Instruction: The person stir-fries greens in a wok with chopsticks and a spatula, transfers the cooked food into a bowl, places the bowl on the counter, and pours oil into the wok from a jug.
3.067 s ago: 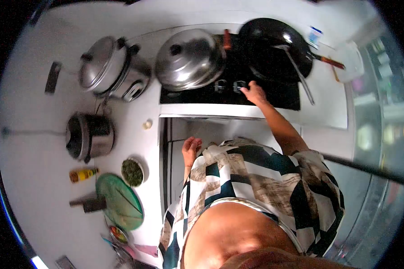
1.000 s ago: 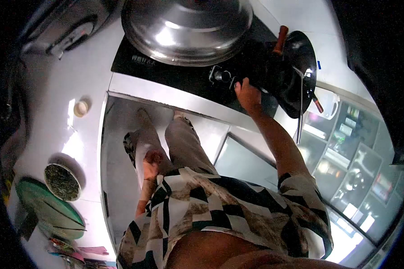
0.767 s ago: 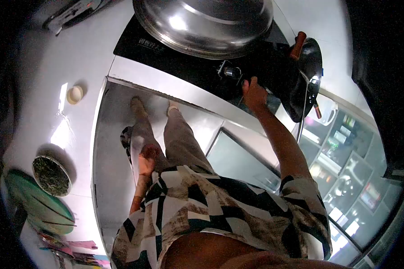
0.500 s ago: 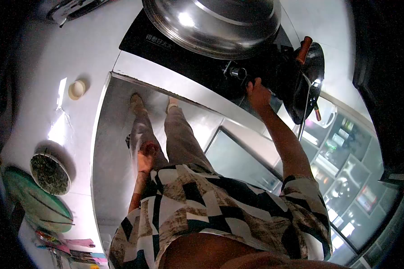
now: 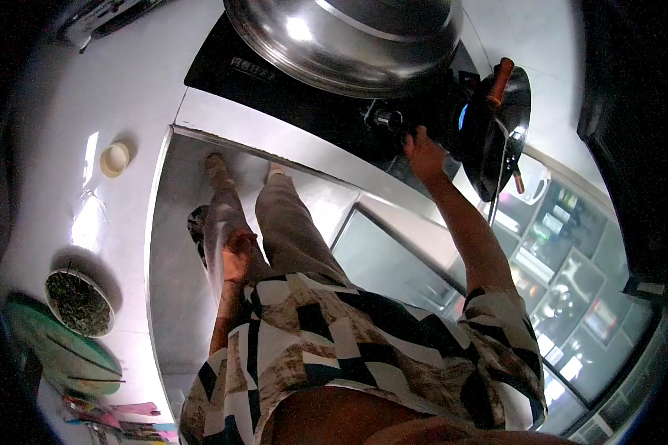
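My right hand (image 5: 425, 154) is at the front of the black gas stove (image 5: 312, 106), its fingers closed around a dark control knob (image 5: 410, 141). Left of that knob sits a shiny metal knob (image 5: 387, 119). A blue flame (image 5: 462, 116) shows beside the black wok (image 5: 490, 152), which has a wooden handle (image 5: 502, 80). A metal utensil (image 5: 497, 182) slants across the wok. On the other burner area a large steel pan or lid (image 5: 349, 44) covers much of the stove. My left hand (image 5: 237, 256) hangs low by my leg; its fingers are dim and unclear.
On the white counter (image 5: 137, 237) at left are a small cream cup (image 5: 115, 159), a bowl of dark shredded leaves (image 5: 80, 302) and a green oval item (image 5: 67, 352). Colourful packets (image 5: 119, 411) lie below. A drawer with dishes (image 5: 564, 259) is at right.
A blue flame has appeared beside the wok. My right hand remains at the knob. The view has shifted slightly, and my left hand still hangs by my leg.
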`<control>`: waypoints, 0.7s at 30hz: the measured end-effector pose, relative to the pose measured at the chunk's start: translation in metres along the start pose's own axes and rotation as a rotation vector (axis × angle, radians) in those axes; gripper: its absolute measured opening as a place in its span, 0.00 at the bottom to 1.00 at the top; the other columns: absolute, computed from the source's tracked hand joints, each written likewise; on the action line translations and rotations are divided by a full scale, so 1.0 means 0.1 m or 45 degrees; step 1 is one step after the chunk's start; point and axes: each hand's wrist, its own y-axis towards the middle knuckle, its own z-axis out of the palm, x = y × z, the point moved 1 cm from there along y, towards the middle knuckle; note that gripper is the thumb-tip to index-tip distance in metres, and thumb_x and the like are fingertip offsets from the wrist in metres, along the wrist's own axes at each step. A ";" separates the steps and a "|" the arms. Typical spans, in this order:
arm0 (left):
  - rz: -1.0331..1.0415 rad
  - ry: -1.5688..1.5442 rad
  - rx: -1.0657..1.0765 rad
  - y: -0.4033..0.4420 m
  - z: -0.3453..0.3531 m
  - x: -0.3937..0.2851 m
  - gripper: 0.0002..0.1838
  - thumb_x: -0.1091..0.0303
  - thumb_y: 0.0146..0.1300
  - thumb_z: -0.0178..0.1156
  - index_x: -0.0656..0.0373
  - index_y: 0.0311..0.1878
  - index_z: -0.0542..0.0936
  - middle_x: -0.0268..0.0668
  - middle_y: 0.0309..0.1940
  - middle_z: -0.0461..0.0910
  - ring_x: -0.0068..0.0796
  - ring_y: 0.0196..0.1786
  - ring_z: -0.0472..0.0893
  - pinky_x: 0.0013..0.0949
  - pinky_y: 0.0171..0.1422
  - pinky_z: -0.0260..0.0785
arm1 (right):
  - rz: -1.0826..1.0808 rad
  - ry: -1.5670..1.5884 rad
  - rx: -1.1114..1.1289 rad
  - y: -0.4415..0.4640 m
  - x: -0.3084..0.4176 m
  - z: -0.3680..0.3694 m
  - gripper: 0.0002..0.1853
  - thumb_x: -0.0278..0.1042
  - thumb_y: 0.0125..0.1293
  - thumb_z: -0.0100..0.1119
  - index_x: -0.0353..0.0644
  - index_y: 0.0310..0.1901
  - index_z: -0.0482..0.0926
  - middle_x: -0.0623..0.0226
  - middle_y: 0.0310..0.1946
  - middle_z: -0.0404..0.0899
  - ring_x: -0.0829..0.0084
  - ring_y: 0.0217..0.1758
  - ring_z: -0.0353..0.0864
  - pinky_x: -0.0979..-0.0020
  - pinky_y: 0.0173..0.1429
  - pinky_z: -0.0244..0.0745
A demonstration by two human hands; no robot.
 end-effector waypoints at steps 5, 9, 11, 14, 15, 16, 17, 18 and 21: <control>0.148 0.220 0.054 0.00 0.01 -0.01 0.07 0.71 0.65 0.55 0.60 0.46 0.74 0.35 0.37 0.78 0.26 0.40 0.77 0.28 0.48 0.69 | 0.088 0.043 0.185 0.04 0.06 -0.14 0.17 0.48 0.68 0.44 0.41 0.44 0.64 0.51 0.25 0.79 0.50 0.28 0.80 0.52 0.31 0.74; 0.190 0.416 0.049 -0.01 -0.02 -0.07 0.08 0.71 0.66 0.54 0.62 0.46 0.73 0.35 0.34 0.78 0.25 0.38 0.76 0.28 0.46 0.69 | 0.046 0.131 0.196 0.04 0.08 -0.21 0.17 0.48 0.68 0.45 0.40 0.43 0.65 0.52 0.24 0.79 0.50 0.27 0.80 0.54 0.29 0.73; 0.204 0.414 0.056 -0.02 -0.06 -0.04 0.08 0.70 0.67 0.53 0.63 0.46 0.73 0.35 0.34 0.78 0.25 0.38 0.76 0.28 0.45 0.69 | 0.031 0.160 0.168 0.03 0.06 -0.19 0.18 0.48 0.68 0.47 0.39 0.44 0.65 0.51 0.25 0.79 0.50 0.29 0.80 0.53 0.32 0.73; 0.305 0.524 0.085 -0.04 -0.07 -0.06 0.09 0.69 0.67 0.53 0.63 0.46 0.73 0.35 0.34 0.77 0.25 0.38 0.76 0.28 0.44 0.69 | 0.052 0.224 0.202 0.04 0.07 -0.23 0.20 0.50 0.67 0.48 0.38 0.45 0.66 0.49 0.27 0.79 0.47 0.31 0.80 0.51 0.34 0.74; 0.336 0.542 0.107 -0.09 0.02 -0.17 0.09 0.68 0.67 0.53 0.63 0.46 0.73 0.36 0.35 0.78 0.25 0.38 0.76 0.28 0.44 0.69 | 0.067 0.250 0.224 0.04 0.08 -0.26 0.21 0.51 0.66 0.48 0.37 0.45 0.66 0.48 0.28 0.79 0.46 0.32 0.80 0.50 0.34 0.75; 0.371 0.561 0.131 -0.11 0.09 -0.26 0.10 0.68 0.67 0.53 0.64 0.47 0.73 0.36 0.36 0.78 0.25 0.38 0.76 0.28 0.44 0.69 | 0.035 0.274 0.165 0.04 0.08 -0.26 0.22 0.51 0.66 0.48 0.37 0.45 0.66 0.47 0.29 0.79 0.46 0.32 0.80 0.49 0.36 0.75; 0.386 0.638 0.121 -0.10 0.08 -0.26 0.10 0.68 0.67 0.53 0.64 0.46 0.73 0.37 0.37 0.78 0.25 0.38 0.76 0.28 0.44 0.69 | 0.011 0.298 0.102 0.03 0.07 -0.24 0.22 0.51 0.66 0.48 0.37 0.45 0.66 0.47 0.29 0.79 0.47 0.33 0.80 0.49 0.37 0.74; 0.401 0.716 0.116 -0.10 0.03 -0.22 0.10 0.68 0.67 0.53 0.64 0.46 0.73 0.37 0.37 0.78 0.25 0.38 0.76 0.29 0.44 0.69 | -0.007 0.320 0.040 -0.01 0.06 -0.25 0.22 0.52 0.66 0.48 0.37 0.45 0.66 0.47 0.30 0.79 0.47 0.34 0.80 0.48 0.38 0.74; 0.392 0.603 0.030 -0.15 0.09 -0.18 0.10 0.68 0.67 0.52 0.64 0.46 0.74 0.37 0.39 0.79 0.24 0.38 0.77 0.29 0.43 0.70 | 0.005 0.375 0.133 -0.08 0.05 -0.47 0.29 0.55 0.64 0.50 0.38 0.55 0.63 0.45 0.38 0.78 0.46 0.39 0.79 0.50 0.42 0.74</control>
